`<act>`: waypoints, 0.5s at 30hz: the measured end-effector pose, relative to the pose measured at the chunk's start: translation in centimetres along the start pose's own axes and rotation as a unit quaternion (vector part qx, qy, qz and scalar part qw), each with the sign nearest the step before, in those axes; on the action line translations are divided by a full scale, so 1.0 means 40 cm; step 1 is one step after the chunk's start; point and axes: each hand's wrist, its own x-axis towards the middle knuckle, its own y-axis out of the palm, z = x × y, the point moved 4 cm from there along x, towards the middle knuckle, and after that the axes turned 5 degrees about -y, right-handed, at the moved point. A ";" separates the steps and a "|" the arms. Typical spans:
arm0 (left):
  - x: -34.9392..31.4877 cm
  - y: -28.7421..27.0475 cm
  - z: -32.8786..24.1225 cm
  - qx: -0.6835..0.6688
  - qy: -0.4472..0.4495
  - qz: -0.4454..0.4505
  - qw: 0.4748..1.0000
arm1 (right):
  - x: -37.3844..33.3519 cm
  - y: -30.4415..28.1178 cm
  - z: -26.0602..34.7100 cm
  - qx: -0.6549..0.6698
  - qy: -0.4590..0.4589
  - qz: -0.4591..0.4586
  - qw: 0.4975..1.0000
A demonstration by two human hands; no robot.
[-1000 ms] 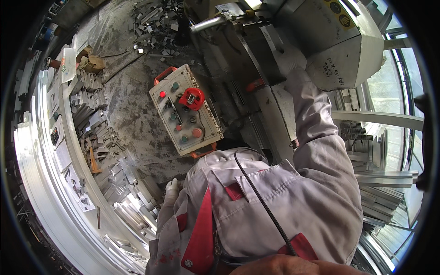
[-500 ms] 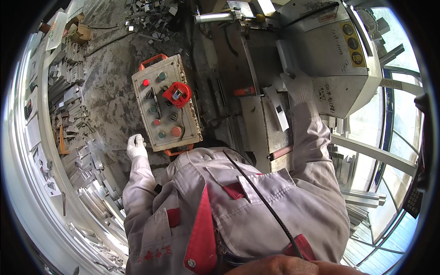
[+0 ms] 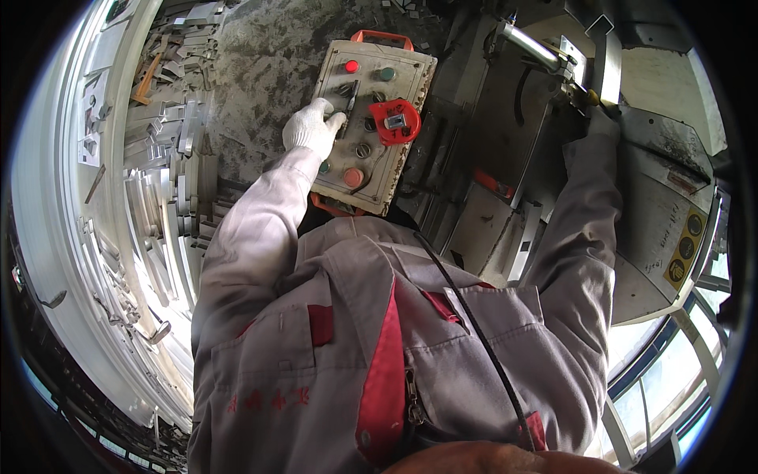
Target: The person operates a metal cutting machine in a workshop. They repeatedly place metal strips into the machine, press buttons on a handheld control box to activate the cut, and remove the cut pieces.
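My left hand point(image 3: 313, 129), in a white knit glove, lies over the left edge of a beige control box point(image 3: 377, 174). Its thumb stands apart from the bent fingers, nothing is held, and some of the buttons are covered by it. On the box rests a red tape measure point(image 3: 396, 122), beside red and green buttons and black knobs. Farther right, my gloved right hand point(image 3: 602, 124) is at the near end of a silver metal bar point(image 3: 608, 67), closed around it as far as the shade lets me see. A clamp cylinder point(image 3: 530, 47) is just left of that hand.
A metal machine housing point(image 3: 659, 213) with yellow warning labels stands at the right. Metal offcuts point(image 3: 178, 118) and long profiles point(image 3: 170, 229) are heaped at the left. An orange tool point(image 3: 148, 79) lies among them. A red-handled object point(image 3: 493, 184) rests on the machine bed.
My left hand has moved from beside the control box onto its left edge. My right hand has reached farther forward, up to the clamp cylinder. The whole view has shifted.
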 end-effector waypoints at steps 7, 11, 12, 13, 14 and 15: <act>0.008 -0.009 -0.030 0.050 -0.026 -0.063 0.996 | 0.053 0.043 -0.084 0.225 -0.059 0.010 0.972; 0.064 -0.001 -0.095 0.031 0.038 -0.071 0.996 | 0.082 0.058 -0.116 0.247 0.004 0.052 0.968; 0.077 0.002 -0.113 0.062 0.037 -0.100 0.992 | 0.080 0.054 -0.116 0.239 0.019 0.026 0.971; 0.088 0.005 -0.119 0.075 0.043 -0.093 0.992 | 0.073 0.048 -0.113 0.244 0.024 0.028 0.969; 0.101 0.003 -0.127 0.085 0.058 -0.104 0.989 | 0.066 0.043 -0.107 0.229 0.010 0.032 0.973; 0.119 0.010 -0.119 -0.042 -0.010 -0.034 0.998 | 0.062 0.034 -0.104 0.197 0.012 0.026 0.980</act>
